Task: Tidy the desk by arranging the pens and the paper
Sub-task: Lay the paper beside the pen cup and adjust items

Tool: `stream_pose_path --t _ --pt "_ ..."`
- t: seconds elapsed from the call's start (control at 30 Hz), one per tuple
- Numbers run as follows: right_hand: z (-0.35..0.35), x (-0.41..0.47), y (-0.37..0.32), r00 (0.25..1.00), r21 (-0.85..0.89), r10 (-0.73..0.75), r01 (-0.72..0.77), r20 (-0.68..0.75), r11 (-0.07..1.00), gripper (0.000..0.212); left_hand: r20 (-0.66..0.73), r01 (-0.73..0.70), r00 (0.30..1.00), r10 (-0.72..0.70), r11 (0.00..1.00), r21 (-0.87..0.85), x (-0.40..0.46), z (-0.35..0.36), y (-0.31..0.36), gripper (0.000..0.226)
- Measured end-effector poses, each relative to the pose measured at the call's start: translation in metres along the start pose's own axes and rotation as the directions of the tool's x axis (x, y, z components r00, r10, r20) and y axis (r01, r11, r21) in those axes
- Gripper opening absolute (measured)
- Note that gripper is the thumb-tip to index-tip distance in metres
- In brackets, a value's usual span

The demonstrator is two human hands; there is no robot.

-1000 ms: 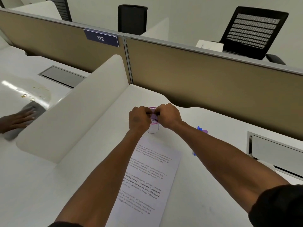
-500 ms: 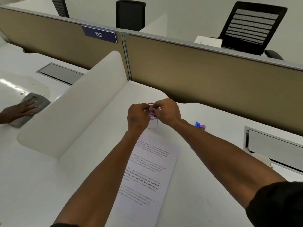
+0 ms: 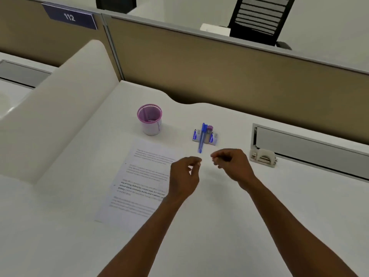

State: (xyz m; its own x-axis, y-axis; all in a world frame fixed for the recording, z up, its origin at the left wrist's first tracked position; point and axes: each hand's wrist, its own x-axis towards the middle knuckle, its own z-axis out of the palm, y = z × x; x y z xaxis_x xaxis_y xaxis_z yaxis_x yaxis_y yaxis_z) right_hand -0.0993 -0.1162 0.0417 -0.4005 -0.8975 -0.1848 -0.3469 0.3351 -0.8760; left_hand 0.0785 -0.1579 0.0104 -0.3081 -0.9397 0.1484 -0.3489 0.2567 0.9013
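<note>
Two bare forearms reach in from the near edge over a white desk (image 3: 239, 226). Left hand (image 3: 184, 176): above the desk at the right edge of the paper, fingers loosely curled with thumb and forefinger close together, holding nothing visible. Right hand (image 3: 232, 166): just beside the left, apart from it, fingers curled inward; whether anything small sits between the fingertips cannot be told. Paper (image 3: 139, 182): one printed sheet lying flat, left of the hands, slightly skewed, its right edge partly under the left hand and wrist. Stapler (image 3: 262, 157): pale, right of the right hand, in front of a grey cable tray (image 3: 303, 144). Blue pens (image 3: 202, 136): lying together just beyond the hands, across small blue-and-white boxes (image 3: 205, 136); a purple item touches them at the far end. Pen cup (image 3: 149, 119): purple mesh, upright, beyond the paper's far edge, well left of the pens. Cream side divider (image 3: 60, 108): at left. Tan partition (image 3: 219, 76): behind, with a plate reading 112 (image 3: 69, 17). Black chair (image 3: 259, 19): beyond the partition.
</note>
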Motion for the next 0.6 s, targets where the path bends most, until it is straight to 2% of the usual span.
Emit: stream_pose_path --t 0.1,0.17,0.27,0.37,0.53,0.6 --pt "-0.010 -0.037 0.044 0.999 -0.330 -0.052 0.051 0.004 0.943 0.027 0.162 -0.091 0.985 0.065 0.983 0.159 -0.035 0.024 -0.008 0.026" --pt "-0.005 -0.054 0.065 0.984 -0.451 -0.167 0.174 0.054 0.875 0.029 0.181 -0.107 0.981 0.071 0.975 0.194 -0.052 0.030 -0.012 0.030" --pt "0.011 -0.065 0.081 0.971 -0.575 -0.190 0.240 0.146 0.782 0.037 0.145 -0.033 0.989 -0.001 0.972 0.234 -0.078 0.031 -0.015 0.031" --pt "0.025 -0.074 0.083 0.966 -0.646 -0.209 0.256 0.150 0.719 0.042 0.162 0.006 0.985 -0.058 0.953 0.303 -0.103 0.030 -0.020 0.035" --pt "0.035 -0.113 0.089 0.891 -0.655 -0.377 0.445 0.253 0.610 0.043 0.347 -0.180 0.937 0.043 0.910 0.373 -0.131 0.030 -0.024 0.047" --pt "0.032 -0.126 0.094 0.889 -0.628 -0.385 0.450 0.248 0.635 0.039 0.375 -0.217 0.925 0.064 0.899 0.381 -0.135 0.028 -0.026 0.048"
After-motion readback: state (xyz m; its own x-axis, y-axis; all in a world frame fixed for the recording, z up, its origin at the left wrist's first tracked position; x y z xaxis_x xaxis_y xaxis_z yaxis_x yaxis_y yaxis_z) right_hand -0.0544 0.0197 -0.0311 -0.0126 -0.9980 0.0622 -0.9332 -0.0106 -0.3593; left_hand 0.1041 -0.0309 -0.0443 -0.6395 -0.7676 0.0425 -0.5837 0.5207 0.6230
